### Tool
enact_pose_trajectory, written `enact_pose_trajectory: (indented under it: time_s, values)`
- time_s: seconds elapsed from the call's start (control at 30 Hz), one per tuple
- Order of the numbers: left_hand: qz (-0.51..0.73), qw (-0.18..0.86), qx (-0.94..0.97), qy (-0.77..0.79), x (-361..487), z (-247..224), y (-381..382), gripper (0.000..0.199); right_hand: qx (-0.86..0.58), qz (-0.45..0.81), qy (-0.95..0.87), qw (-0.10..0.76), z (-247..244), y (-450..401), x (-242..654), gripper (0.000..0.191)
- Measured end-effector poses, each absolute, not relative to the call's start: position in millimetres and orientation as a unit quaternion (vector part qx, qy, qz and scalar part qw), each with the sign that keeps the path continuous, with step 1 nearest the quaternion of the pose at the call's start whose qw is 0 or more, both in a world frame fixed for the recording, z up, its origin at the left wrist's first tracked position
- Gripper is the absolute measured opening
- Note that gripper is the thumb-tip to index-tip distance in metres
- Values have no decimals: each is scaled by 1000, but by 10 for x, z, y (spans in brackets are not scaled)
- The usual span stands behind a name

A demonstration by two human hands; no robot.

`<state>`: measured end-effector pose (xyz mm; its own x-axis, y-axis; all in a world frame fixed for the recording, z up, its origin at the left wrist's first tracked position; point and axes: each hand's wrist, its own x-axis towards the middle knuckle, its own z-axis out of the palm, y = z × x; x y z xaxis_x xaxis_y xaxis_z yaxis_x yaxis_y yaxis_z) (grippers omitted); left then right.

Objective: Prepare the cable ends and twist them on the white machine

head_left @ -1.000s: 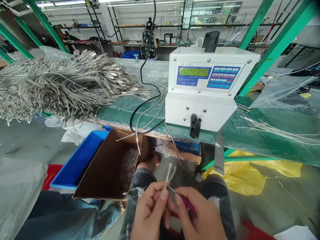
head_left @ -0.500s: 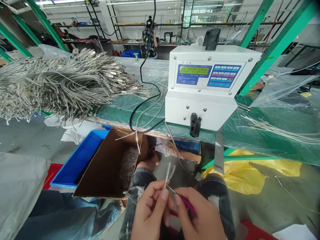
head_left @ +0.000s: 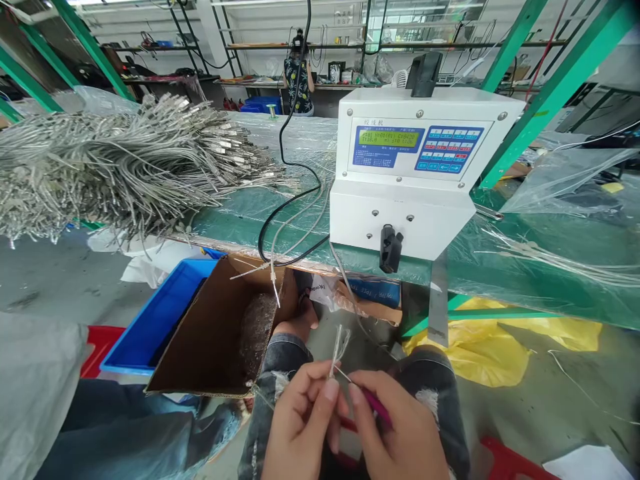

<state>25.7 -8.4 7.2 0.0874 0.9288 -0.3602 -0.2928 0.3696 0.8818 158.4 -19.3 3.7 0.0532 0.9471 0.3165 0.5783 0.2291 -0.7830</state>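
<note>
My left hand (head_left: 307, 413) pinches a thin cable whose frayed, silvery strands (head_left: 341, 343) stand up above the fingertips. Close beside it on the right, my right hand (head_left: 393, 420) is closed around a slim tool with a purple handle (head_left: 377, 408). The tool's thin metal tip reaches the base of the strands at my left fingertips. Both hands are over my lap, below the bench edge. On the bench ahead stands a white machine (head_left: 400, 213) with a lit display, a keypad and a black clamp (head_left: 390, 249).
A large pile of cables (head_left: 125, 160) lies on the green bench (head_left: 235, 223) at left. Below are an open cardboard box (head_left: 200, 333) and a blue bin (head_left: 137, 333). More cables (head_left: 565, 257) lie at right. A person (head_left: 299, 80) is in the background.
Both hands keep their holds and places almost unchanged. The frayed strands sit slightly closer together. At the far left, the grey cloth has shifted a little to the left.
</note>
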Motion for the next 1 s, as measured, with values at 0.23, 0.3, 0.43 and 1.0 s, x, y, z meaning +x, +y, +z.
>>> enact_pose_trajectory:
  time_s: [0.23, 0.3, 0.43, 1.0]
  values:
    - [456, 672, 321, 487, 266, 71, -77, 34, -586, 227, -648, 430, 44, -158, 1609, 19]
    - [459, 673, 319, 484, 282, 78, -77, 36, -586, 224, -646, 435, 74, -140, 1641, 19]
    - [481, 655, 289, 506, 336, 151, -86, 35, -603, 212, -638, 429, 176, -97, 1714, 17]
    - [449, 659, 294, 528, 297, 157, -137, 42, -686, 208, -515, 470, 245, -9, 2065, 23]
